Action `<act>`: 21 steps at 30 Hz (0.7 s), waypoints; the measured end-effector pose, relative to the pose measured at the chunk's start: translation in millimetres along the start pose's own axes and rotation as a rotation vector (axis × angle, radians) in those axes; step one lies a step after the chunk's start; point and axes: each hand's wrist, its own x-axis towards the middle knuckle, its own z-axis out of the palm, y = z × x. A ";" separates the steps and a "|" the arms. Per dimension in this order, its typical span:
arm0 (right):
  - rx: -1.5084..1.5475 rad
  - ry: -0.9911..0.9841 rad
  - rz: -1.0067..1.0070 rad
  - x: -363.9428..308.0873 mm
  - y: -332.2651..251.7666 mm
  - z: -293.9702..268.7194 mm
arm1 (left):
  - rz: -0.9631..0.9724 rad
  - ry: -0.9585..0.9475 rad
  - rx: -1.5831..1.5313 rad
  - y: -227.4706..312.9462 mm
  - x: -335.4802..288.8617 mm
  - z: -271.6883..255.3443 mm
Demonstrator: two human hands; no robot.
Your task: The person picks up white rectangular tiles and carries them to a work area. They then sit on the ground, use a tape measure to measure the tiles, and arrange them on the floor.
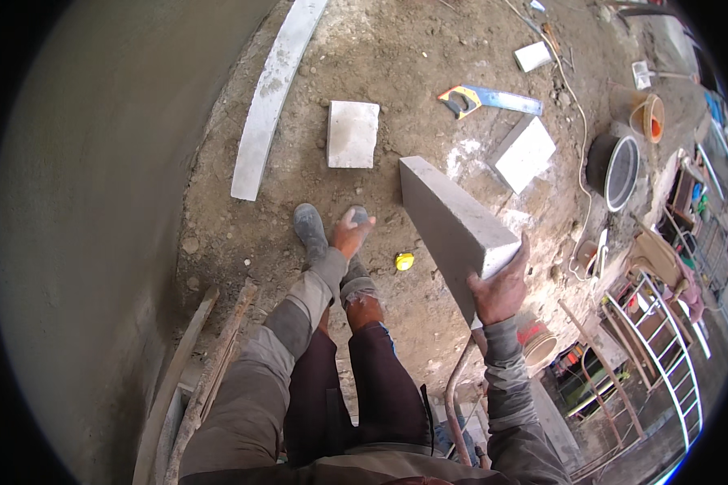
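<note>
I make out dirt ground [412,301], a long pale strip [277,89] lying along its left edge. Farther in I see a squarish block [353,135] and a yellow object [404,261]; toward its right edge, a handsaw [505,100], a white block [527,154] near it, and a black tub [600,162].

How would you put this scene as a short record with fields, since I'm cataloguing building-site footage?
Right hand: grips the near end of a large grey block
Left hand: over the boots, nothing seen in it
Ground ahead: squarish block, hand saw with a blue blade
Near the feet: small yellow thing, probably a tape measure
Left side: grey wall, long pale strip on the dirt
Right side: black tub, white ladder
</note>
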 end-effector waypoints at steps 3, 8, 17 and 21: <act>0.101 0.019 0.020 -26.6 -39.8 7.7 | 0.049 -0.148 -0.353 -0.8 -59.2 78.0; 0.298 -0.217 -0.254 -51.6 -59.5 7.1 | 0.165 -0.333 -0.531 77.7 -113.2 70.6; 2.028 -0.776 0.836 -94.9 8.3 222.5 | 0.003 -0.232 0.555 114.4 -96.6 -9.3; 2.094 -0.747 0.834 -95.9 -18.5 232.0 | -0.006 -0.039 1.141 133.6 -108.8 8.1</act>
